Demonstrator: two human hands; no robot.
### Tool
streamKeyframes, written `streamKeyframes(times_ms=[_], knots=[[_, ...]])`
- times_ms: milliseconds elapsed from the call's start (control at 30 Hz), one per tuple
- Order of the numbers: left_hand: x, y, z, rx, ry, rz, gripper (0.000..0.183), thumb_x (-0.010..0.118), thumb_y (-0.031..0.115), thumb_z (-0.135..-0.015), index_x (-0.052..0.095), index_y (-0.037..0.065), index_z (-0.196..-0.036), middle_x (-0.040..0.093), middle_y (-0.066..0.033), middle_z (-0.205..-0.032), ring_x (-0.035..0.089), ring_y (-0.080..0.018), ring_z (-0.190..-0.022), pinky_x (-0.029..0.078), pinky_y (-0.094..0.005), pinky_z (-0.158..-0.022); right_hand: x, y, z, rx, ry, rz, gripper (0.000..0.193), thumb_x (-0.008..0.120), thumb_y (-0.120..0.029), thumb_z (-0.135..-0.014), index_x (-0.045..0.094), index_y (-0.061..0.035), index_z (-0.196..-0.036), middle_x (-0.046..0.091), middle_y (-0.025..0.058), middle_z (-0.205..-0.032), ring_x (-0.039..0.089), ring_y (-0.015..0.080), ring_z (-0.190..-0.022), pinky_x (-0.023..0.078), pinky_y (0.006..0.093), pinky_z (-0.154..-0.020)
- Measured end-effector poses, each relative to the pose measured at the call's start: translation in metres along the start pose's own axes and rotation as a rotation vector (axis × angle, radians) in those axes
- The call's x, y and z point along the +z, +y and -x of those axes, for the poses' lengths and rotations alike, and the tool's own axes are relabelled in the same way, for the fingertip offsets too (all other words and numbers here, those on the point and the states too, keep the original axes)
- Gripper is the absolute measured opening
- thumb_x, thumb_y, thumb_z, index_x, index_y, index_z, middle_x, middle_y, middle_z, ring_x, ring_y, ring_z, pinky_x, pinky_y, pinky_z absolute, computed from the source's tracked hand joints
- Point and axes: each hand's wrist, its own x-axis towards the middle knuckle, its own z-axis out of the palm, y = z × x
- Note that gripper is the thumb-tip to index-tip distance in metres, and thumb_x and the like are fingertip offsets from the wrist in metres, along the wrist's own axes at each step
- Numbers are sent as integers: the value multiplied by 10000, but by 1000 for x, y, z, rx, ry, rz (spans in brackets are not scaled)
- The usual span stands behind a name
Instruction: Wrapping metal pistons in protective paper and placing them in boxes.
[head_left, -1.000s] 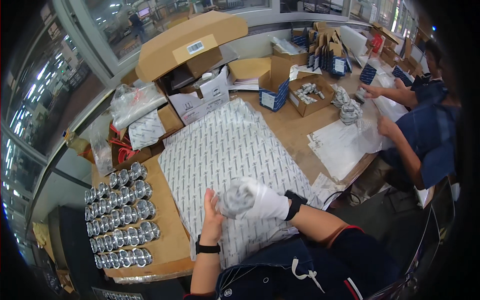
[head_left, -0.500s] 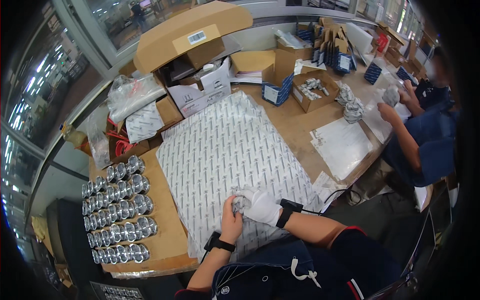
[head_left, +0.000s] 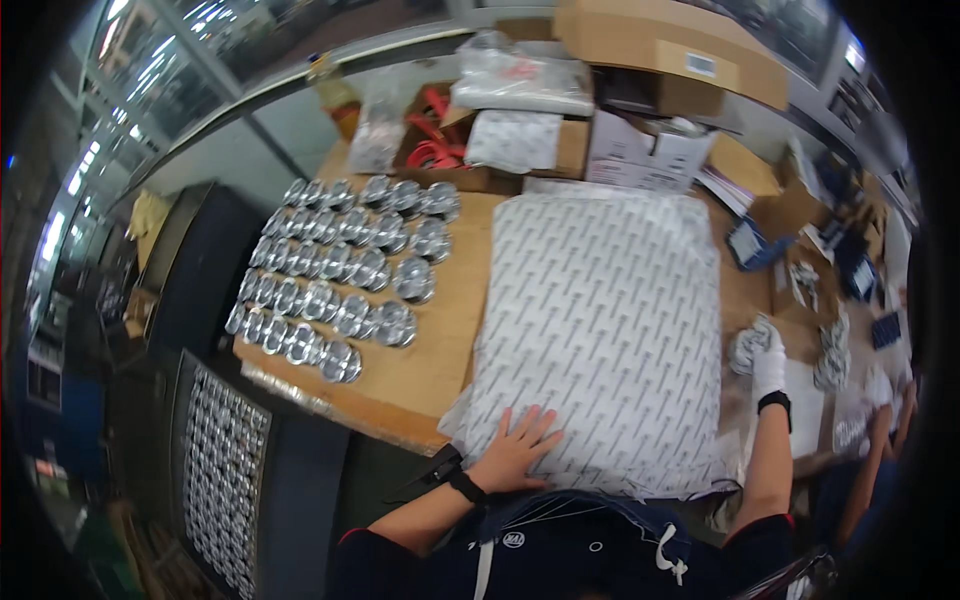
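Note:
My bare left hand (head_left: 515,450) lies flat with fingers spread on the near edge of a thick stack of printed white wrapping paper (head_left: 605,310). My right hand (head_left: 769,372), in a white glove, is stretched out to the right of the stack. Its fingers are on a paper-wrapped bundle (head_left: 748,347), which sits at the table's right part; the contents are hidden by the crumpled paper. Rows of shiny metal pistons (head_left: 337,265) stand on the brown board left of the stack.
More wrapped bundles (head_left: 832,355) lie beyond my right hand, near a co-worker's arm (head_left: 868,465). Open cartons (head_left: 640,150) and a box of red parts (head_left: 500,180) line the back. A tray of metal parts (head_left: 225,470) stands low at the left.
My hands have parted. The right one has carried the wrapped bundle off the paper to the right, while the left has opened flat on the stack. The view has turned left.

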Motion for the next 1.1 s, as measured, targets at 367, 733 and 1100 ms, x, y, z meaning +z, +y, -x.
streamKeyframes(times_ms=[367,733,1100], knots=[[33,-10,6,-16,304,76,712,720,434,-702,455,214,-1326,296,-88,-1482,220,-299,-1386,159,-592,-1073,206,-380,50,-823,-510,175,298,552,-10,-714,597,4,-1009,637,203,-888,613,395,-831,501,421,-777],[100,12,-10,165,556,11,212,486,183,-821,594,62,-956,486,-154,-1290,341,-317,-1312,178,-598,-1084,402,-463,160,-1398,-710,467,175,525,-134,-804,666,-108,-904,656,88,-905,622,249,-877,483,396,-719],[19,22,3,-52,438,166,113,542,88,-724,541,74,-836,545,-68,-798,555,-256,-804,457,-383,-679,204,-378,137,-271,-1072,-85,300,550,-249,-827,614,9,-964,654,208,-844,650,336,-798,501,389,-713]])
